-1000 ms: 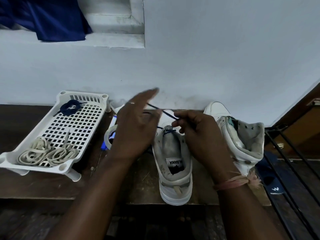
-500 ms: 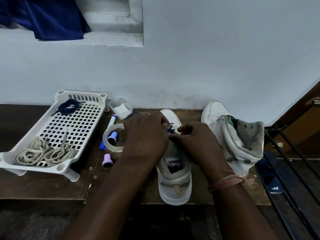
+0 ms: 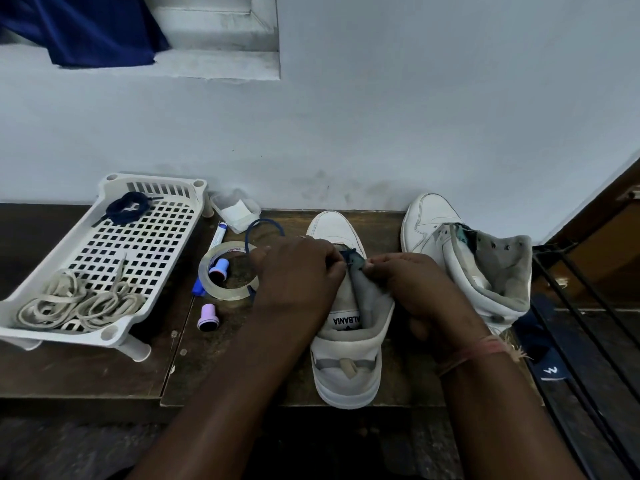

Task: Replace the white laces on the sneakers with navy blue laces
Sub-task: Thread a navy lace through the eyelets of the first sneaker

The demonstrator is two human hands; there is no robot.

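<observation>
Threading a navy lace (image 3: 348, 255) into the near sneaker (image 3: 346, 344) on the surface.
Both hands, left (image 3: 298, 271) and right (image 3: 412, 289), pinch it at the eyelets (slack loops leftward); the sneaker's toe points away.

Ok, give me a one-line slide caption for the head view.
Both hands, left and right, thread a navy lace into the near sneaker; removed white laces lie in the tray.

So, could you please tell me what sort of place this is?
Probably a home corner used as a makeshift workbench: a dark wooden table against a scuffed pale painted wall, navy blue cloth draped on a window ledge, and a black metal rack beside it.
</observation>
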